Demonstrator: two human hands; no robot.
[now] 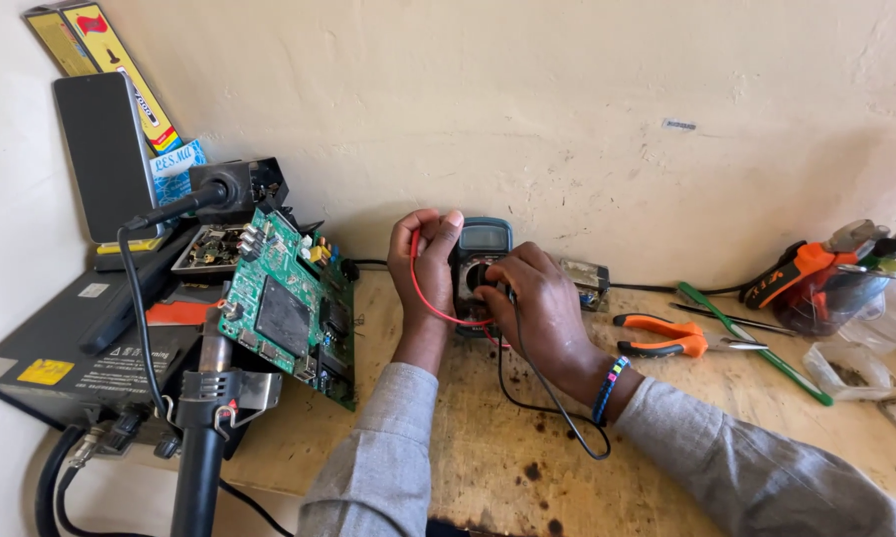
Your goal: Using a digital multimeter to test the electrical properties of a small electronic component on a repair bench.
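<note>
Gripping: left hand (428, 261) closed around the left edge of the grey-green handheld multimeter (484, 261), centre of the frame, seemingly to keep it propped against the wall; a red test lead (423, 288) loops out from under its fingers.
Turning: right hand (532, 298) curled over the meter's round dial, fingertips pinched on it; a striped bead bracelet (610, 390) sits at its wrist, and a black test lead (542, 398) trails down the wood below.
Tabletop: worn wooden tabletop (488, 457) with dark burn marks, lower centre.
Lower left: black hot-air wand (204, 428) parked upright in a metal clip, nozzle clear of the wood, probably for safety.
Left: green circuit board (294, 303) leaning on its edge against a black station box (80, 368), chips facing the person.
Right: orange-handled pliers (671, 336) and a long green-handled screwdriver (756, 343) lying flat, near the right arm.
Containers: clear plastic tub (850, 370) at right holds what looks like dark scraps; I cannot tell exactly what.
Far left: dark phone (105, 154) propped upright against the wall.
</note>
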